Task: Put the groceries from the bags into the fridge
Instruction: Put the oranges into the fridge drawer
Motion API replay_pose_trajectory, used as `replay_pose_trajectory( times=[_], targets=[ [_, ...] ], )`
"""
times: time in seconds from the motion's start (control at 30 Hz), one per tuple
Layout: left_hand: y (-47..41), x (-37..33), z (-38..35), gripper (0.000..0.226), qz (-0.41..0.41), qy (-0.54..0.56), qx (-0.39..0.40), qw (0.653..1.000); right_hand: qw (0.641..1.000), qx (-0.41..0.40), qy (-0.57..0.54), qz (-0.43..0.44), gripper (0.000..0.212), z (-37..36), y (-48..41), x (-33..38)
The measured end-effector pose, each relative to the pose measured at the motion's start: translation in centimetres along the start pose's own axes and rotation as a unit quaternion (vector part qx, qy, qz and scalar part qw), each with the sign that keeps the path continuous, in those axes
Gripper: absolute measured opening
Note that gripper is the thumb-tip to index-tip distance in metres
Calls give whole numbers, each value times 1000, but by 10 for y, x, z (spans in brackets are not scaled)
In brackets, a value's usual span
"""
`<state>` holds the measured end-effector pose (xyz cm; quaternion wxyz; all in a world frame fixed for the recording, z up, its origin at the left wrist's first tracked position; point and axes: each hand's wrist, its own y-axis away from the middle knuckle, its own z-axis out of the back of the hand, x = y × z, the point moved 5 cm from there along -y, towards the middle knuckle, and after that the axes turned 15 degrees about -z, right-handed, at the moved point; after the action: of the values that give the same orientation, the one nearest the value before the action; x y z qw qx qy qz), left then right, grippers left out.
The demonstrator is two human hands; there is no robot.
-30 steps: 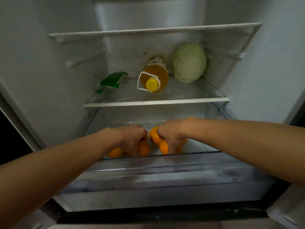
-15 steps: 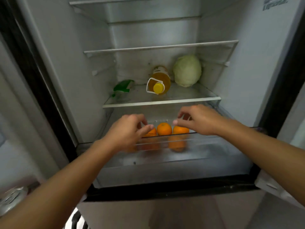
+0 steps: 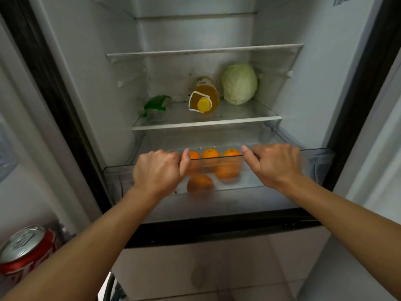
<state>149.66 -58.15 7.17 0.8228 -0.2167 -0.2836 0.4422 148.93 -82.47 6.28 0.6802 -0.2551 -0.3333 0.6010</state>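
Observation:
Several oranges (image 3: pixel 210 153) lie in the clear crisper drawer (image 3: pixel 321 161) at the bottom of the open fridge. My left hand (image 3: pixel 160 170) grips the drawer's front rim left of the oranges, fingers curled over the edge and thumb raised. My right hand (image 3: pixel 275 164) holds the same rim to their right. Neither hand touches the fruit.
On the glass shelf (image 3: pixel 206 123) above stand a pale green cabbage (image 3: pixel 239 83), a yellow-capped bottle of amber liquid (image 3: pixel 205 96) and a green packet (image 3: pixel 156 104). A red drink can (image 3: pixel 23 248) sits at the lower left. Higher shelves hold nothing visible.
Both hands let go of the oranges inside the drawer and drew back to its front rim. My head has pulled back, so more of the fridge shows.

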Motion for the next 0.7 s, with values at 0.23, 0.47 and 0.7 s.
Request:
replay_pose_trajectory(
  times=[0.23,0.47,0.7],
  targets=[
    [-38,15,-24,74,-5,-11,1,1000,1000,14,27,5,80,-31,-41,4],
    [-64,39,-57,67,37,13,10,999,999,17,6,-30,68,-63,-71,6],
    [-79,52,-98,55,11,3,-14,1000,998,43,-33,-16,58,-108,-89,5]
  ],
)
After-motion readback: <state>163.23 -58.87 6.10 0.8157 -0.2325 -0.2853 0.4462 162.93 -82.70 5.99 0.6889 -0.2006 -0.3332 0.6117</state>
